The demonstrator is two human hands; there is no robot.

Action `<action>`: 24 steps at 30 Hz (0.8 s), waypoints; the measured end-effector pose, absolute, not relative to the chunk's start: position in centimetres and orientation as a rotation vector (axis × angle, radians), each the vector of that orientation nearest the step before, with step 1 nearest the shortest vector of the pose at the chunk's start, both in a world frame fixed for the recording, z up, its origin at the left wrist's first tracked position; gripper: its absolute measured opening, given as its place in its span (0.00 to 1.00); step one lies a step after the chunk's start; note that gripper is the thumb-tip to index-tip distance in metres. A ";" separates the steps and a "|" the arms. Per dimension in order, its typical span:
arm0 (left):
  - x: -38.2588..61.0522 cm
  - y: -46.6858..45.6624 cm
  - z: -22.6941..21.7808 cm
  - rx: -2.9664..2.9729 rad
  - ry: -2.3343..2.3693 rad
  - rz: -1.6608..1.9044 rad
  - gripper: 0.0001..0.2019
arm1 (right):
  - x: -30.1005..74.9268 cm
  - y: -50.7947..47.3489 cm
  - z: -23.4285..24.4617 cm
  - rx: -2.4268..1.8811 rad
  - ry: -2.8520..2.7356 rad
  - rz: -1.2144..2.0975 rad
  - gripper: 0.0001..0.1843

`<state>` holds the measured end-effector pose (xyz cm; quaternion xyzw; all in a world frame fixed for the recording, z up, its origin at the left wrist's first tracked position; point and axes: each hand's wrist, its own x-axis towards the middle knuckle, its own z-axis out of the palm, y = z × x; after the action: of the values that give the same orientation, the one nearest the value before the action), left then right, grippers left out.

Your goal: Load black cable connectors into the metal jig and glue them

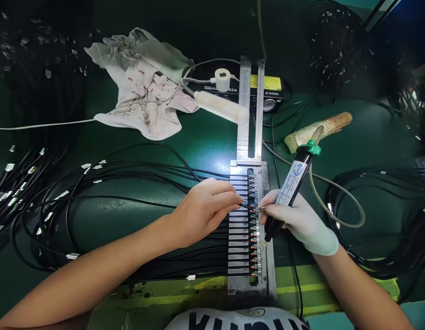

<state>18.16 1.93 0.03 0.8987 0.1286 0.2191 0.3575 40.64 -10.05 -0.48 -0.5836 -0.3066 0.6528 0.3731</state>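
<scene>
My bare left hand (pixel 207 208) pinches one black cable (pixel 245 206) just behind its end, above the slotted metal jig (pixel 237 283). Several other cables lie side by side in the jig's slots, with small metal connectors and orange bits (pixel 255 246) at their ends. In a white glove, my right hand (pixel 298 222) is closed around a black dispensing syringe (pixel 290 179) with a green cap and clear hose. Its thin needle points down towards the jig's right side. The right thumb and fingertip are at the pinched cable's connector end; whether they grip it I cannot tell.
Behind the jig stand a metal rail (pixel 244 91), a white lamp (pixel 221 107) and a black dispenser box (pixel 274 96). A printed cloth (pixel 143 91) lies back left, a wrapped stick (pixel 318 130) back right. Cable bundles (pixel 36 201) spread left; coiled cables (pixel 373 247) lie right.
</scene>
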 end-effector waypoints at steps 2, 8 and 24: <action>18.2 2.0 -0.1 2.294 0.341 0.555 0.06 | 40.7 -10.0 -0.6 -1.485 -0.785 1.693 0.16; 18.3 2.2 -0.8 2.221 0.383 0.573 0.07 | 40.6 -10.1 -0.8 -1.438 -0.749 1.710 0.15; 18.7 1.9 -1.3 2.242 0.387 0.648 0.07 | 40.6 -10.0 -1.2 -1.233 -0.759 1.705 0.12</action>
<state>18.67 1.94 -1.33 0.8774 0.1516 0.2535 0.3781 40.59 -10.03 -1.18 -0.4958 -0.3053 0.6855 0.4370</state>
